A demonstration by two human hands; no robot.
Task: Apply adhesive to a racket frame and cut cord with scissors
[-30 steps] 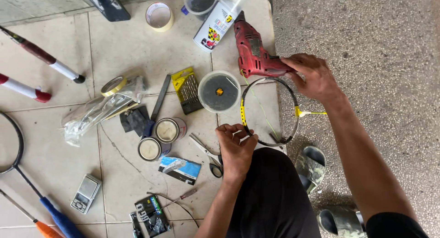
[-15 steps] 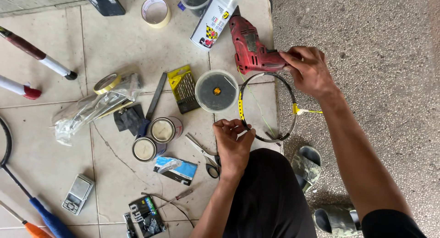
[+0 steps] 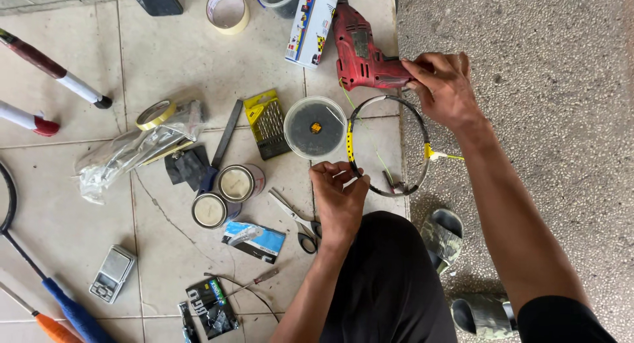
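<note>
Head view shows both hands, left hand and right hand, gripping the bare, unstrung yellow-and-black oval racket frame, restringing barely begun, red power drill lying beside.

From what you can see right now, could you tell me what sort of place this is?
Probably an informal floor workshop for racket repair, perhaps outdoors. The person squats on floor tiles beside rough concrete, both hands on a stringless racket frame, with a red power drill, drill bits and scissors around.
</note>
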